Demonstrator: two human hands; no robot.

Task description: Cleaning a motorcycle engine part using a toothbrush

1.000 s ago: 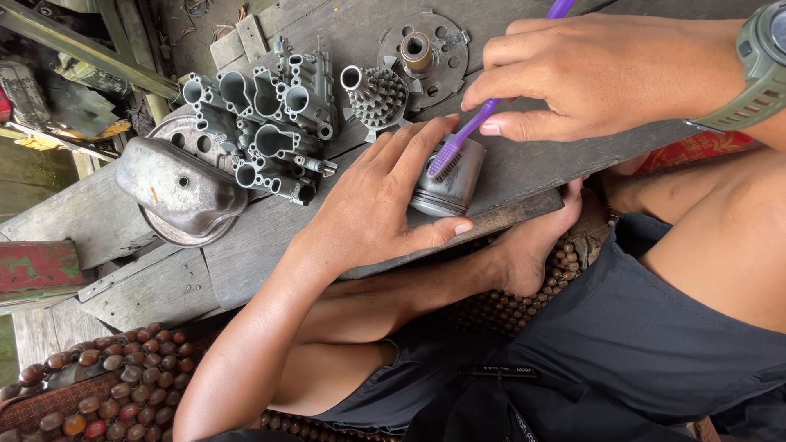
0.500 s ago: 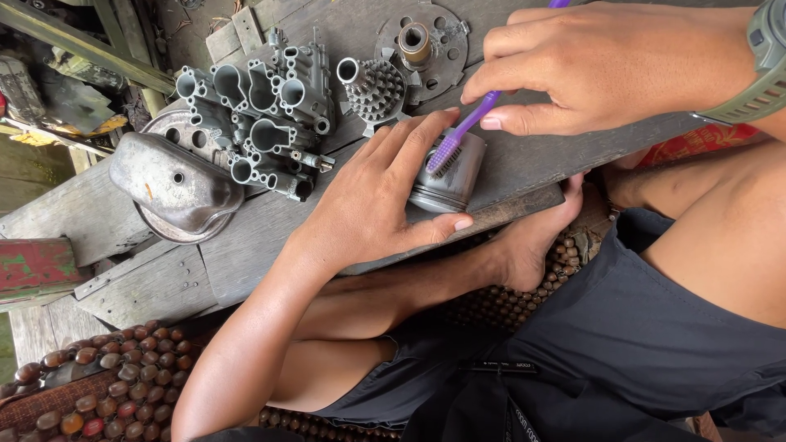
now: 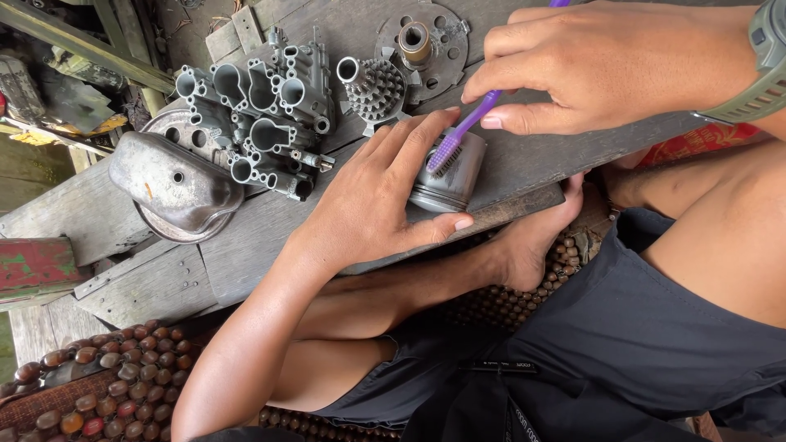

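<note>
My left hand (image 3: pixel 385 196) wraps around a grey metal piston (image 3: pixel 450 176) lying on a weathered wooden board (image 3: pixel 246 245), thumb under its lower edge and fingers over its left side. My right hand (image 3: pixel 606 65), with a green watch on the wrist, pinches a purple toothbrush (image 3: pixel 463 131). The brush's bristles rest on the piston's top. Part of the piston is hidden behind my left fingers.
On the board lie a many-ported metal valve body (image 3: pixel 262 115), a dented grey cover (image 3: pixel 172 184) on a round plate, a finned cylinder (image 3: pixel 372 86) and a round flange with a hub (image 3: pixel 417 41). A beaded mat (image 3: pixel 106 368) lies below. My legs sit underneath the board.
The toothbrush head has shifted a little on the piston. Both hands stay where they were.
</note>
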